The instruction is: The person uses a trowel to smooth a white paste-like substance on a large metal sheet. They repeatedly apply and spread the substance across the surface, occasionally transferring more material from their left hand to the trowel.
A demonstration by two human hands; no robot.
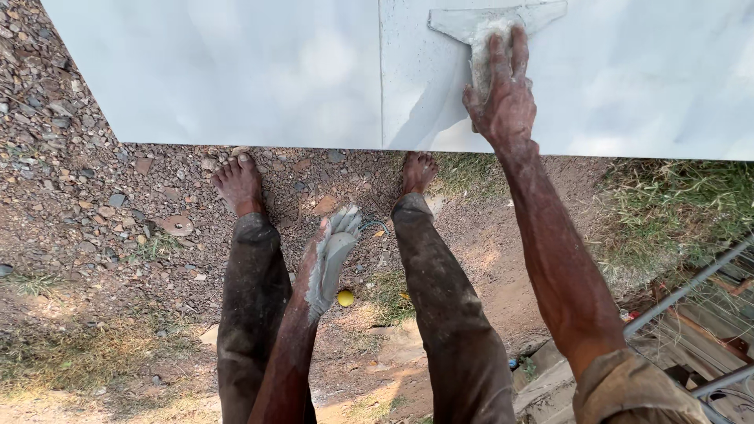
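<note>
On the smooth white slab (pixel 236 71), just right of its thin joint line, the right hand (pixel 503 94) presses flat on a paste-caked, T-shaped scraper (pixel 491 23), fingers closed over its handle, while the grey-smeared left hand (pixel 330 259) hangs open below the slab above gravel.

There are two hands: the right hand (pixel 503 90) and the left hand (pixel 330 255). There is one trowel (pixel 491 23). Two white slabs (pixel 236 71) stand side by side, with one seam between them. Two bare feet (pixel 238 182) stand on the gravel. One small yellow ball (pixel 345 298) lies near.
</note>
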